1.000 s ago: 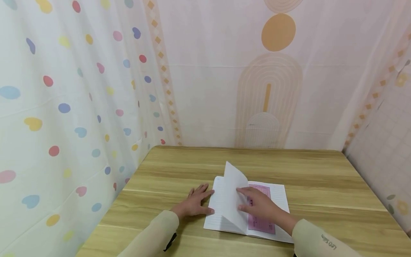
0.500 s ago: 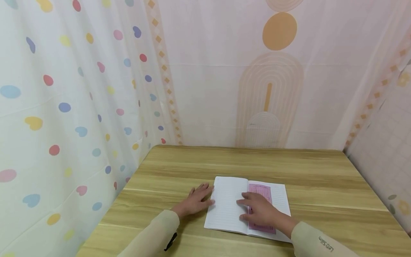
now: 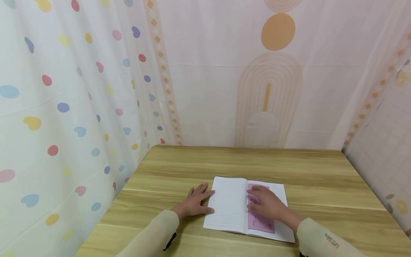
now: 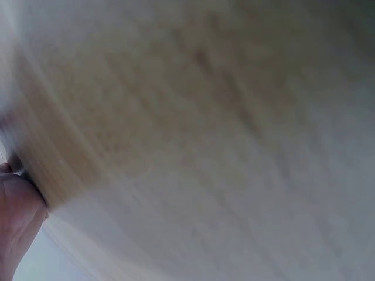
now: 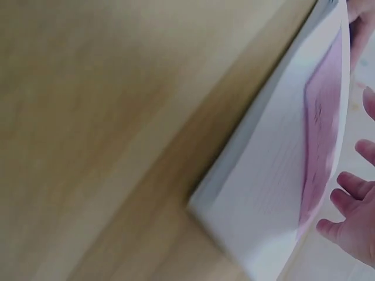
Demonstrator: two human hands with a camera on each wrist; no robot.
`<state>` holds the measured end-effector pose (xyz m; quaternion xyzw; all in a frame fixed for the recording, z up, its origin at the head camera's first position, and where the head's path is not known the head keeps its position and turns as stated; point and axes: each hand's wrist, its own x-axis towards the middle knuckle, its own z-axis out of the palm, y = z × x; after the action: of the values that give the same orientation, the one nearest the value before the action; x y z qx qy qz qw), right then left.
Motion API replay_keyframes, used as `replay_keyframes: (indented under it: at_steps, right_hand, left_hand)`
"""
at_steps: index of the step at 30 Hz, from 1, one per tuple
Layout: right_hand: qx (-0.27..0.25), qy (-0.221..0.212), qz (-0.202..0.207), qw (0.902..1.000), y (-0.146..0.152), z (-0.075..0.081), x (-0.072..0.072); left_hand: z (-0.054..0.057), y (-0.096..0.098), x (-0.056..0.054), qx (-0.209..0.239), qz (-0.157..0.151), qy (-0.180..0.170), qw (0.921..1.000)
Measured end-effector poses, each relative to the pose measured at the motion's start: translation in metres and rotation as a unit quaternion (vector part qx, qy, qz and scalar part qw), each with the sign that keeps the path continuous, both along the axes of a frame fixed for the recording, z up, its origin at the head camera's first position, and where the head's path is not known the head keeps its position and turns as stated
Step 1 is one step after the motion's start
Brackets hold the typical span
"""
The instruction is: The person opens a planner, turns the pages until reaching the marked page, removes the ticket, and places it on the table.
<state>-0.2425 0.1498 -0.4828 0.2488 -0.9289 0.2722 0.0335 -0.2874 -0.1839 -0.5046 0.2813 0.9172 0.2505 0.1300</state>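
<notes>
An open notebook (image 3: 228,210) with lined white pages lies flat on the wooden table. On its right page rests a pink printed slip of paper (image 3: 260,223), close to the fold. My left hand (image 3: 194,202) is spread at the notebook's left edge, thumb and index fingertips touching the page. Over the upper part of the pink slip is my right hand (image 3: 266,202), its fingers relaxed and pointing left, hiding some of the print. In the right wrist view the fingers (image 5: 353,186) appear spread, with nothing gripped. The left wrist view shows only part of the left hand (image 4: 20,213).
The wooden table (image 3: 160,167) extends around the notebook on every side. A dotted curtain (image 3: 80,107) hangs along the left, and a patterned curtain (image 3: 208,89) hangs behind the table's far edge.
A raised page has come down onto the left side and lies flat. My right hand moved back rightward over the pink slip. The left hand stays at the notebook's left edge.
</notes>
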Motion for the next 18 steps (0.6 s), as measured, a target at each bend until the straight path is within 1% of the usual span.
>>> replay_keyframes:
  at_steps: [3,5,12,15,18]
  right_hand:
    - [0.011,0.003,-0.028,0.9995,0.011,-0.003,-0.006]
    - [0.018,-0.003,-0.05,0.9986,0.018,-0.003,-0.009]
    - [0.039,-0.015,-0.112,0.9929,0.039,-0.005,-0.012]
    - [0.058,-0.022,-0.124,0.9903,0.044,-0.007,-0.014]
    - [0.07,-0.023,-0.126,0.9893,0.047,-0.01,-0.016]
  left_hand:
    - [0.001,0.0,0.001,0.001,0.0,0.0,1.0]
    - [0.002,0.0,0.001,0.003,0.001,-0.001,1.0]
    - [0.0,0.001,0.0,-0.001,0.003,0.002,1.0]
    - [0.0,0.001,0.001,-0.003,0.005,0.001,1.0]
    - [0.001,0.002,0.001,-0.002,0.007,0.0,1.0]
